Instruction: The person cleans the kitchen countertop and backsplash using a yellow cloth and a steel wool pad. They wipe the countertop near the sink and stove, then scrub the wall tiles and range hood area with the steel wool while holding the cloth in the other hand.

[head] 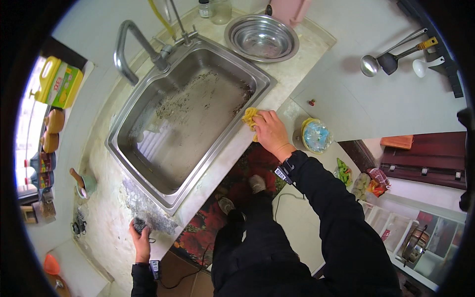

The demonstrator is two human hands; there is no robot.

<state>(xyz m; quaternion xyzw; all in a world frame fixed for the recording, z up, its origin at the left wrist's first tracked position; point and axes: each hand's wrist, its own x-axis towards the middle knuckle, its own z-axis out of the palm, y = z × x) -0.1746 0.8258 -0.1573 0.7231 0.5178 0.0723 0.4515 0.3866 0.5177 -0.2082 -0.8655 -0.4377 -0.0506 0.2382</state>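
My right hand (271, 130) grips a crumpled yellow cloth (251, 118) at the front edge of the counter, close to the sink's right corner. A dark grey scouring pad (140, 225) is in the fingers of my left hand (141, 240), over the counter left of the sink. Between my hands lies a stainless steel sink (207, 160) holding murky water (185, 130). Dark debris (174, 105) is scattered in it, mostly along the far side and in the right corner. A greyish worn patch (144, 202) marks the countertop near my left hand.
A curved faucet (126, 52) rises behind the sink. Nested metal bowls (261, 39) stand on the counter to its right. A green cup (87, 185) with a wooden handle in it is at the left. On the floor are a lined trash bin (317, 136) and a floral mat (202, 226).
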